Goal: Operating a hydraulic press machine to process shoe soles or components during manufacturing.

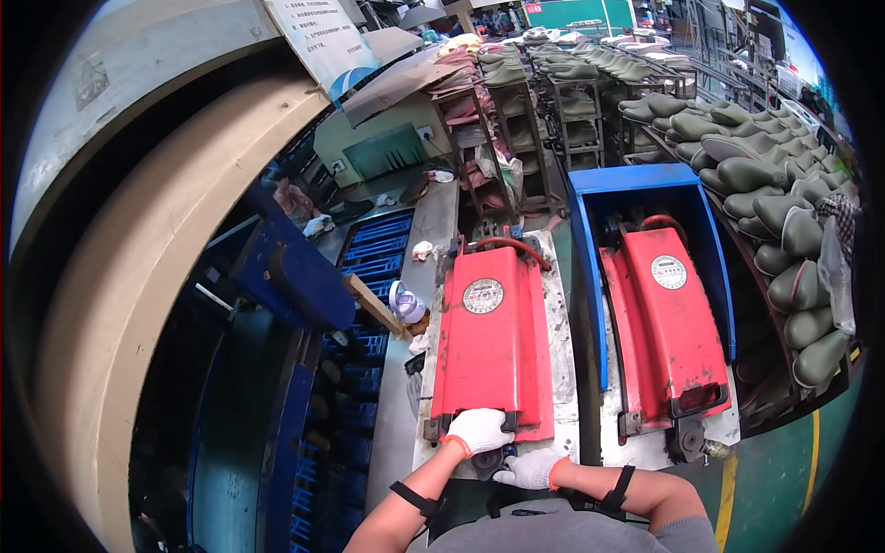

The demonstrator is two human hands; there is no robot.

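A red machine cover [489,336] with a round label lies lowered on a pale metal base, directly before me. My left hand [479,430], in a white glove with an orange cuff, is closed over the black handle at the cover's front edge, hiding most of it. Just below and to the right, my right hand [532,468], gloved alike, has its fingers curled by the dark round front fitting [489,463]. Whatever those fingers grip is hidden.
A second red machine cover [668,323] stands to the right inside a blue frame [636,180]. Dark green boots [802,235] crowd a rack farther right. To the left are a blue slatted conveyor [378,241], a lilac bottle [406,302] and a person [293,198].
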